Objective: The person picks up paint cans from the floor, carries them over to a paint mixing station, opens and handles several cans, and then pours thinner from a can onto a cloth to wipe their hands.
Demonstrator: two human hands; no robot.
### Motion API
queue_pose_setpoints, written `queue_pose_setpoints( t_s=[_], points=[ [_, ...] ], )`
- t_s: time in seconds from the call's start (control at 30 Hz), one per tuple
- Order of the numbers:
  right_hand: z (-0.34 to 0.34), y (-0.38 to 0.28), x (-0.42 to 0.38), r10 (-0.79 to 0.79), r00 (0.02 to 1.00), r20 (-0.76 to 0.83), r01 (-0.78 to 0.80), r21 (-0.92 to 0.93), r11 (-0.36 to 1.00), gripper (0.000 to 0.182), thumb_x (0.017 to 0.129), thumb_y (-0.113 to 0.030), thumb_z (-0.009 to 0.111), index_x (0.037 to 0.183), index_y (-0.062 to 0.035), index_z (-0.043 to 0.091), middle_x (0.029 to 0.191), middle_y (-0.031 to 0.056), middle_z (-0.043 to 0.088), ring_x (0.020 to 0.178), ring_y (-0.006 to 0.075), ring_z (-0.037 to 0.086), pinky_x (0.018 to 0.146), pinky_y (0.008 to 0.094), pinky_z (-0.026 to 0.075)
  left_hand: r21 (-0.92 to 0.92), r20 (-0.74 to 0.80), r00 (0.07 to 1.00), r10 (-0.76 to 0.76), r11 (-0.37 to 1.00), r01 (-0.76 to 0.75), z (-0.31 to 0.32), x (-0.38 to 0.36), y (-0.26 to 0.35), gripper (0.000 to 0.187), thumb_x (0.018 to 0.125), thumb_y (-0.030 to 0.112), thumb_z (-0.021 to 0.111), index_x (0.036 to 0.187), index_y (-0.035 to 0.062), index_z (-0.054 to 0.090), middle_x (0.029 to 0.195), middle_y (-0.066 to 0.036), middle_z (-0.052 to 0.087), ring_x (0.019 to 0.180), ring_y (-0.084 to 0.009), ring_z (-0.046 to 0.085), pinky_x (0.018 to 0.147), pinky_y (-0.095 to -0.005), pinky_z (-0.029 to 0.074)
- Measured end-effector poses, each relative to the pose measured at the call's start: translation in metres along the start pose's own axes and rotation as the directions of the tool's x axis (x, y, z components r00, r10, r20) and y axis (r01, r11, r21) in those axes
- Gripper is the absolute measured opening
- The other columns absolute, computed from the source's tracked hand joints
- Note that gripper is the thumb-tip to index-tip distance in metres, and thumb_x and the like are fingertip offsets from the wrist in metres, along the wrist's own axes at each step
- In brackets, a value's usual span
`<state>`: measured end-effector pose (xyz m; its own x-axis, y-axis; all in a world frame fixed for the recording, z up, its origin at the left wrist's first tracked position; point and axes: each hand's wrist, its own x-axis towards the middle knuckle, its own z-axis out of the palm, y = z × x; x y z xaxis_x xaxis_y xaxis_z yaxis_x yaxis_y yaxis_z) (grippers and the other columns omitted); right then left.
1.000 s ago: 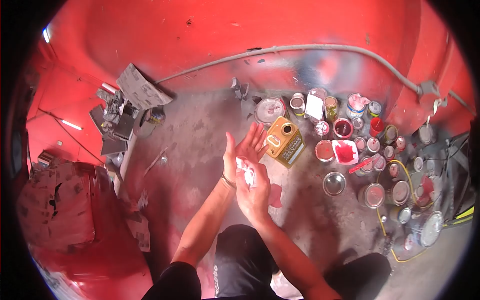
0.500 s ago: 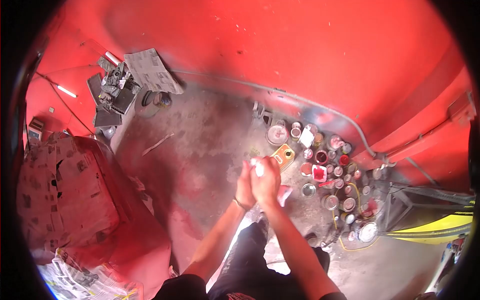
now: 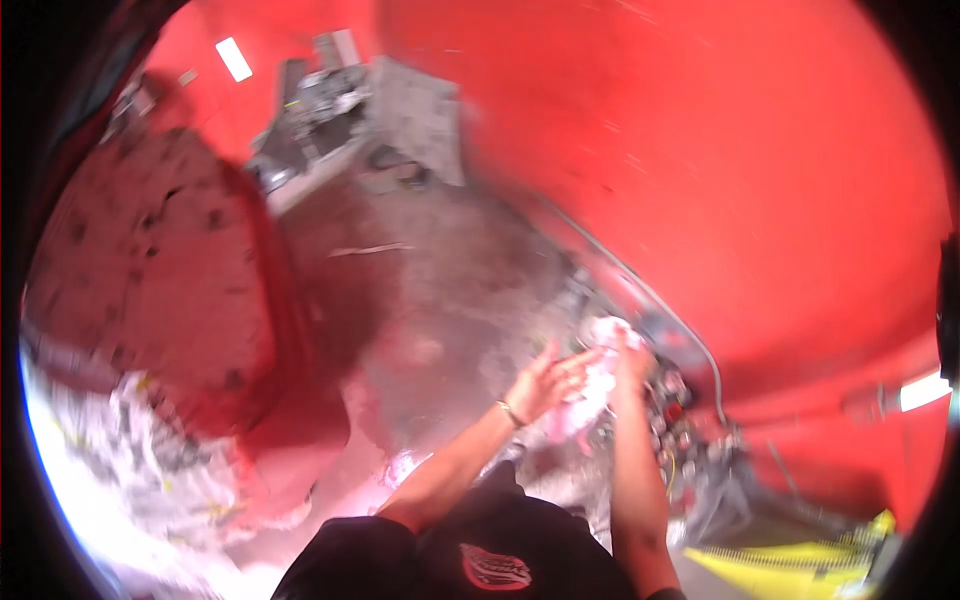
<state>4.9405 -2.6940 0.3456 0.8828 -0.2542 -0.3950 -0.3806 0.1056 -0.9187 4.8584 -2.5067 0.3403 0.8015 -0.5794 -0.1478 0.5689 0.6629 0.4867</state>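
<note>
A whitish-pink cloth or paper (image 3: 598, 385) hangs from my right hand (image 3: 630, 362), whose fingers are closed on its upper part. Just to the left, my left hand (image 3: 548, 385) has its fingers spread, with the palm turned toward the cloth, and a band shows at the wrist. Whether the left fingertips touch the cloth is blurred. Behind and to the right of my right hand are paint cans (image 3: 672, 405), partly hidden by the arm.
A paper-covered red form (image 3: 160, 270) stands at the left, above crumpled newspaper (image 3: 150, 470). Grey panels (image 3: 415, 115) lean at the back. A red wall (image 3: 650, 150) bounds the right, with a hose (image 3: 650, 290) along its base. A yellow-and-black item (image 3: 800, 568) lies lower right.
My hands have come apart from being clasped together. The left has opened, and the cloth now shows spread below the right. The view has turned, shifting the surroundings.
</note>
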Motion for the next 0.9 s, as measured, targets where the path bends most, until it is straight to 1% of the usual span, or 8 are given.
queue_pose_setpoints(
  t_s=[0.07,0.2,0.37,0.5,0.6,0.67,0.77,0.9],
  points=[
    [0.022,-0.009,-0.018,-0.057,0.97,0.236,-0.048,0.414,0.909,0.04,0.104,-0.036,0.076,0.122,0.0,0.073,0.106,0.0103,0.077,0.091,0.0171,0.073,0.078,0.0351,0.059,0.079,-0.202,0.937,0.285,0.958,-0.274,0.029,-0.009,0.017,0.083,0.114,0.067,0.042,0.171,0.0077,0.041,0.166,-0.004,0.054,0.154,-0.0191,0.046,0.13,-0.0419,0.029],
    [0.123,0.003,-0.07,-0.494,0.861,0.121,0.505,-0.083,0.859,0.037,0.107,-0.031,0.074,0.124,0.0014,0.071,0.108,0.0119,0.077,0.092,0.0192,0.074,0.077,0.0349,0.059,-0.022,-0.381,0.907,0.178,0.979,-0.202,-0.042,0.033,0.031,0.066,0.112,0.046,0.062,0.168,0.0159,0.045,0.17,-0.007,0.047,0.158,-0.021,0.04,0.126,-0.0417,0.038],
    [0.155,-0.03,-0.005,-0.106,0.946,0.305,0.016,0.283,0.959,0.03,0.109,-0.028,0.072,0.123,-0.0008,0.07,0.113,0.0117,0.074,0.1,0.0195,0.073,0.08,0.0344,0.059,0.138,-0.325,0.851,0.413,0.911,-0.39,-0.005,0.019,0.079,0.063,0.113,0.036,0.061,0.169,0.0125,0.043,0.17,-0.01,0.047,0.158,-0.0211,0.04,0.128,-0.0374,0.035],
    [0.164,-0.056,0.03,-0.241,0.947,0.21,0.186,0.248,0.951,0.032,0.107,-0.025,0.074,0.127,0.0003,0.071,0.116,0.0109,0.076,0.104,0.0228,0.073,0.09,0.0385,0.06,0.4,-0.247,0.901,0.358,0.884,-0.242,-0.039,0.016,0.096,0.074,0.112,0.048,0.062,0.171,0.0096,0.037,0.165,-0.011,0.05,0.145,-0.018,0.051,0.125,-0.0352,0.038],
    [0.17,-0.045,0.039,-0.672,0.521,0.527,0.848,-0.23,0.477,0.026,0.104,-0.019,0.074,0.123,-0.0004,0.074,0.119,0.0131,0.077,0.109,0.029,0.073,0.098,0.0436,0.058,-0.124,-0.608,0.79,0.078,0.974,-0.191,-0.031,0.026,0.15,0.078,0.113,0.061,0.052,0.17,0.0095,0.039,0.164,-0.011,0.051,0.146,-0.0193,0.052,0.126,-0.0376,0.038],
    [0.196,-0.03,0.024,-0.805,0.376,0.458,0.92,-0.085,0.382,0.018,0.104,-0.014,0.072,0.116,-0.0002,0.074,0.112,0.0156,0.077,0.111,0.0355,0.074,0.102,0.045,0.055,0.123,-0.369,0.892,0.26,0.965,-0.231,-0.039,0.042,0.158,0.092,0.112,0.074,0.039,0.173,0.0057,0.032,0.173,-0.015,0.043,0.159,-0.024,0.042,0.132,-0.0396,0.031],
    [0.208,-0.035,0.135,-0.336,0.854,0.397,0.48,-0.353,0.803,0.033,0.11,-0.031,0.067,0.116,0.001,0.073,0.119,0.0153,0.075,0.116,0.0284,0.071,0.101,0.0421,0.055,0.371,-0.313,0.893,0.324,0.907,-0.199,-0.033,0.059,0.176,0.093,0.112,0.075,0.035,0.173,0.0048,0.031,0.174,-0.014,0.041,0.161,-0.0247,0.039,0.131,-0.0389,0.031],
    [0.236,-0.055,0.194,-0.194,0.87,0.454,0.026,0.349,0.937,0.034,0.114,-0.028,0.061,0.132,-0.0008,0.069,0.122,0.0095,0.074,0.112,0.0238,0.071,0.102,0.0399,0.056,0.323,-0.325,0.805,0.496,0.858,-0.399,-0.05,0.12,0.222,0.076,0.117,0.065,0.036,0.17,0.0106,0.043,0.17,-0.011,0.049,0.155,-0.0201,0.047,0.125,-0.0326,0.038]
  ],
)
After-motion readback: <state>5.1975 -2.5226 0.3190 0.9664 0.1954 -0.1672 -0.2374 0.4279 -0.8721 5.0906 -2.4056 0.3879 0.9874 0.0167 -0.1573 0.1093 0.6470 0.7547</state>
